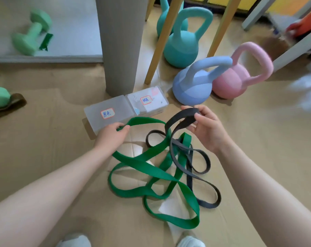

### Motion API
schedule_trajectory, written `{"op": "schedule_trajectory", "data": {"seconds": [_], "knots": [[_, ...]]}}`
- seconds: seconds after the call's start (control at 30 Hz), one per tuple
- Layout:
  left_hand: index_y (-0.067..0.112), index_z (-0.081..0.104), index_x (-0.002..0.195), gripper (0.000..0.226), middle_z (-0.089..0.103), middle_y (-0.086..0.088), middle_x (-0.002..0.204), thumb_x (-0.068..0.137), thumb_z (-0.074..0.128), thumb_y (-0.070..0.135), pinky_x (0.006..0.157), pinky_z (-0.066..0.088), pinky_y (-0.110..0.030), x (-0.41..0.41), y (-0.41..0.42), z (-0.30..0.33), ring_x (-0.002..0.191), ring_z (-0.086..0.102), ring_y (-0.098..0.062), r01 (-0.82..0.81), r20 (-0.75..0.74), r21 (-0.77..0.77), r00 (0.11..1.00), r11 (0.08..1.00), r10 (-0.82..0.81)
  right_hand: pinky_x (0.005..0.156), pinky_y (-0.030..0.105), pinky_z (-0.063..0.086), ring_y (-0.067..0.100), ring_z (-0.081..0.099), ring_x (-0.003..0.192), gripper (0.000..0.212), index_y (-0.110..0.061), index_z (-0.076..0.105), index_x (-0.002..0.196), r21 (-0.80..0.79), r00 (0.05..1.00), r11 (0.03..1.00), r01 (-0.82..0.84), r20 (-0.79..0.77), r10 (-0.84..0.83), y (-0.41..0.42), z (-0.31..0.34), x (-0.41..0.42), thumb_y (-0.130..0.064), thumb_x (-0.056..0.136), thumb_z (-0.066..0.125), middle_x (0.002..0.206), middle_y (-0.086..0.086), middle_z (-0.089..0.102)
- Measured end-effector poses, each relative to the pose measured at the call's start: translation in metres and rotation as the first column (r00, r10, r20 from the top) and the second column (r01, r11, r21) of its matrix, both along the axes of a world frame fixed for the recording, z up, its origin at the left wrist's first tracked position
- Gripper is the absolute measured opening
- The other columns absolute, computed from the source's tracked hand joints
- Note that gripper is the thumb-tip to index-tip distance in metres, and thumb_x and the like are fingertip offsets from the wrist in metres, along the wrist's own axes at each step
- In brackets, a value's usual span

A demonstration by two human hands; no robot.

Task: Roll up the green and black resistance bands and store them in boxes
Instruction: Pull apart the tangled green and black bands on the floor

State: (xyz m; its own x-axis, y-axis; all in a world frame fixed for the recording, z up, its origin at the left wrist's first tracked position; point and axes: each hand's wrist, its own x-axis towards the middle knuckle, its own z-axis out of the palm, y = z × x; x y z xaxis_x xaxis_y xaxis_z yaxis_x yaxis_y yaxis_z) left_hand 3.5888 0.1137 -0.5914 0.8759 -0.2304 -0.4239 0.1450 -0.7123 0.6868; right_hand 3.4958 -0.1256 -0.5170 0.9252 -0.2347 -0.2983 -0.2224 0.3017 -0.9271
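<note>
A long green resistance band [152, 168] lies in tangled loops on the cardboard floor, crossed by a thinner black resistance band [190, 157]. My left hand [113, 134] pinches one end loop of the green band, lifted a little. My right hand [207, 129] grips the top loop of the black band and holds it above the pile. Two translucent plastic boxes stand side by side just beyond the bands: the left box [104, 120] and the right box [151, 99], each with a red-bordered handwritten label.
Blue [190, 90], pink [235, 81] and teal kettlebells [181, 49] stand behind the boxes among wooden legs [162, 43]. A grey upright roll [119, 47] rises beside the boxes. Green dumbbells [31, 32] lie far left. My white shoes [190, 242] show at the bottom edge.
</note>
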Motion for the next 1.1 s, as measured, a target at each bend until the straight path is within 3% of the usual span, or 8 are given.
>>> {"op": "schedule_trajectory", "data": {"seconds": [0.23,0.43,0.5,0.6,0.67,0.8,0.93,1.1], "knots": [[0.026,0.055,0.128,0.038,0.049,-0.009,0.137,0.094,0.04,0.033,0.1,0.037,-0.033,-0.002,0.013,-0.03,0.122,0.047,-0.03,0.091,-0.069,0.158,0.994,0.983,-0.081,0.073,0.034,0.049,0.017,0.063,0.08,0.015,-0.011,0.052,0.085,-0.046,0.963,0.971,0.235,-0.126,-0.239,-0.038,0.0,-0.048,-0.019,0.088,0.039,0.086,0.01,0.059],[0.031,0.048,0.133,0.044,0.036,-0.017,0.143,0.092,0.035,0.018,0.102,0.037,-0.035,-0.035,-0.001,-0.066,0.128,0.039,-0.03,0.301,-0.196,0.296,0.948,0.907,-0.251,0.071,0.038,0.052,0.022,0.058,0.075,0.008,-0.012,0.052,0.092,-0.442,0.855,0.888,-0.127,-0.503,-0.128,-0.053,-0.063,-0.107,-0.011,0.095,0.045,0.084,0.012,0.061],[0.032,0.046,0.134,0.051,0.035,-0.017,0.141,0.088,0.034,0.012,0.104,0.036,-0.038,-0.043,-0.008,-0.072,0.127,0.039,-0.031,0.348,-0.242,0.374,0.931,0.86,-0.272,0.08,0.038,0.049,0.021,0.058,0.082,0.011,-0.017,0.057,0.09,-0.536,0.717,0.692,-0.484,-0.696,-0.038,-0.056,-0.085,-0.121,-0.01,0.089,0.048,0.087,0.006,0.062],[0.03,0.037,0.139,0.055,0.022,-0.016,0.149,0.087,0.036,0.011,0.113,0.02,-0.043,-0.047,-0.021,-0.07,0.137,0.021,-0.035,0.416,-0.22,0.508,0.909,0.755,-0.353,0.087,0.037,0.043,0.028,0.052,0.105,0.025,-0.019,0.058,0.104,-0.409,0.387,0.167,-0.897,-0.91,-0.149,-0.05,-0.107,-0.13,-0.013,0.086,0.043,0.108,0.007,0.06],[0.023,0.024,0.145,0.059,0.012,-0.012,0.155,0.088,0.039,0.012,0.114,0.014,-0.045,-0.046,-0.036,-0.068,0.142,0.011,-0.033,0.459,-0.114,0.473,0.878,0.752,-0.464,0.091,0.04,0.037,0.032,0.046,0.11,0.028,-0.015,0.057,0.111,-0.489,0.443,0.133,-0.862,-0.854,-0.273,-0.039,-0.113,-0.119,-0.02,0.088,0.041,0.116,0.01,0.055],[0.018,0.025,0.145,0.056,0.022,-0.006,0.153,0.092,0.039,0.015,0.112,0.025,-0.042,-0.041,-0.078,-0.076,0.138,0.024,-0.028,0.554,0.05,0.314,0.801,0.771,-0.596,0.087,0.038,0.039,0.031,0.05,0.103,0.025,-0.011,0.054,0.113,-0.845,0.832,0.075,-0.529,-0.534,-0.149,-0.02,-0.12,-0.076,-0.02,0.091,0.044,0.114,0.009,0.055],[0.021,0.026,0.145,0.053,0.023,-0.002,0.154,0.094,0.036,0.01,0.112,0.024,-0.038,-0.039,-0.117,-0.096,0.139,0.024,-0.025,0.613,0.117,0.286,0.741,0.737,-0.662,0.098,0.036,0.034,0.029,0.046,0.117,0.034,-0.011,0.046,0.127,-0.829,0.829,0.042,-0.558,-0.557,0.042,0.0,-0.147,-0.042,-0.02,0.094,0.043,0.13,0.009,0.051],[0.028,0.025,0.145,0.054,0.023,0.004,0.154,0.095,0.033,0.01,0.116,0.008,-0.035,-0.03,-0.141,-0.117,0.142,0.017,-0.022,0.712,0.14,0.347,0.604,0.61,-0.785,0.092,0.038,0.037,0.03,0.045,0.117,0.048,-0.011,0.036,0.136,-0.821,0.821,0.071,-0.566,-0.57,-0.044,0.005,-0.179,-0.028,-0.027,0.092,0.05,0.134,0.01,0.045]]}}
